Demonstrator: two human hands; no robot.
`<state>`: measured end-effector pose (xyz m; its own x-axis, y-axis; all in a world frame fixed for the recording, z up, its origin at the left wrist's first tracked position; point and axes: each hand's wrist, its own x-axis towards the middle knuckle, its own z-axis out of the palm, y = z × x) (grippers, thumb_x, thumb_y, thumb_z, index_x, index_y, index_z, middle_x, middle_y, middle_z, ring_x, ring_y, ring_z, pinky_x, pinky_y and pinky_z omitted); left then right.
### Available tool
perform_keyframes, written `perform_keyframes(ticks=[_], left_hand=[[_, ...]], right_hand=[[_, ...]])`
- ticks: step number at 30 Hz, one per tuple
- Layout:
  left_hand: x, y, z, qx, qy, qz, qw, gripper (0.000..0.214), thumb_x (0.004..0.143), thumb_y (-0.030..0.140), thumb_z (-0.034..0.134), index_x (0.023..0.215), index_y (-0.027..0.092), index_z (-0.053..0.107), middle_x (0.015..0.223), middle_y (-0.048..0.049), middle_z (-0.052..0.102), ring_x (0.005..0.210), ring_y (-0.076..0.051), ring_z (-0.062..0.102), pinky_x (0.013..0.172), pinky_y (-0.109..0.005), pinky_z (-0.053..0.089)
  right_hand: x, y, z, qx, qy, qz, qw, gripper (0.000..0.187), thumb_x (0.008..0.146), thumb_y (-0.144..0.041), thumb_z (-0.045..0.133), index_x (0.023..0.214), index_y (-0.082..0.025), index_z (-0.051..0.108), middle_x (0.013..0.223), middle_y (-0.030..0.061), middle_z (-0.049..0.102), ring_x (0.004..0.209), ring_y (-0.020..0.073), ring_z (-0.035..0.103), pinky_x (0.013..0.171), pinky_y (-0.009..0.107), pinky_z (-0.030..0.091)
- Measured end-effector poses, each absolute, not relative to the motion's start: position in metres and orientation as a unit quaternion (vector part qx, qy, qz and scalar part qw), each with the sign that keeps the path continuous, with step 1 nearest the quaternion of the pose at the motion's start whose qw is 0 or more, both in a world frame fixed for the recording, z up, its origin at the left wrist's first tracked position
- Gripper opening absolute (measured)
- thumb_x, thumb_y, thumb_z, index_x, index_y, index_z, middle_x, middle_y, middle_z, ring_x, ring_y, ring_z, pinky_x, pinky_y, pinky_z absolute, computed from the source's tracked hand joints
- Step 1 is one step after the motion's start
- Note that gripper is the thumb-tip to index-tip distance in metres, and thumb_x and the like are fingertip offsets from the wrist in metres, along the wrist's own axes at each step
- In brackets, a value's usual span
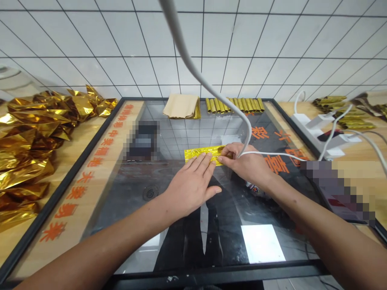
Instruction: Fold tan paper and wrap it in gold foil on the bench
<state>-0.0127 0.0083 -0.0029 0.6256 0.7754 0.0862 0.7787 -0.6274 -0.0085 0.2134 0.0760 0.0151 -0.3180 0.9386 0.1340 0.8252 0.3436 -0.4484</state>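
A strip of shiny gold foil paper (193,154) lies flat on the glass tabletop (127,237), in the middle of the view. Over its near edge rests my left hand (193,185), palm down, fingers stretched out and thumb apart. My right hand (240,160) pinches the strip's right end between thumb and fingers, which hide that end. Beyond the hands, a stack of tan paper with gold undersides (181,106) sits at the far edge. Beside it runs a row of rolled gold paper tubes (236,105).
Folded gold foil pieces (33,137) are heaped at the left. A white cable (196,68) hangs down across the view to my right hand. At the right are a white power strip (311,135) with plugs and more gold tubes (356,121). A tiled wall (181,44) stands behind.
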Motion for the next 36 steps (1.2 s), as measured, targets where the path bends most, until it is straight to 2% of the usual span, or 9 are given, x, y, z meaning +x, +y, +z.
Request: perform_keyframes(ticks=[15, 25, 30, 36], left_hand=[[-0.013, 0.009, -0.002, -0.902, -0.429, -0.033, 0.020, 0.079, 0.114, 0.064, 0.042, 0.164, 0.005, 0.049, 0.177, -0.0239, 0.035, 0.166, -0.037, 0.035, 0.136, -0.052, 0.030], [-0.013, 0.009, -0.006, -0.897, -0.436, -0.066, 0.023, 0.072, 0.113, 0.064, 0.043, 0.161, 0.010, 0.054, 0.175, -0.0219, 0.042, 0.164, -0.036, 0.040, 0.135, -0.051, 0.031], [-0.014, 0.009, -0.005, -0.899, -0.433, -0.071, 0.014, 0.072, 0.113, 0.064, 0.043, 0.162, 0.011, 0.053, 0.176, -0.0207, 0.041, 0.164, -0.036, 0.040, 0.135, -0.051, 0.032], [-0.013, 0.009, -0.005, -0.898, -0.435, -0.060, 0.020, 0.074, 0.114, 0.063, 0.042, 0.162, 0.007, 0.052, 0.176, -0.0231, 0.038, 0.165, -0.037, 0.038, 0.136, -0.051, 0.030]], right_hand=[[0.226, 0.088, 0.031, -0.626, -0.760, 0.120, 0.129, 0.009, 0.092, -0.034, 0.074, 0.087, -0.027, 0.077, 0.085, 0.0003, 0.081, 0.074, 0.0201, 0.069, 0.061, 0.031, 0.039], [0.229, 0.091, 0.043, -0.644, -0.738, 0.138, 0.146, 0.024, 0.100, -0.045, 0.066, 0.087, -0.026, 0.074, 0.081, 0.0010, 0.078, 0.073, 0.0202, 0.067, 0.063, 0.032, 0.039], [0.229, 0.090, 0.038, -0.637, -0.748, 0.148, 0.110, 0.021, 0.090, -0.047, 0.080, 0.088, -0.028, 0.071, 0.084, -0.0017, 0.079, 0.074, 0.0198, 0.067, 0.062, 0.031, 0.037], [0.229, 0.090, 0.037, -0.641, -0.748, 0.139, 0.099, 0.013, 0.094, -0.039, 0.072, 0.089, -0.027, 0.070, 0.084, -0.0017, 0.077, 0.073, 0.0191, 0.066, 0.061, 0.031, 0.036]])
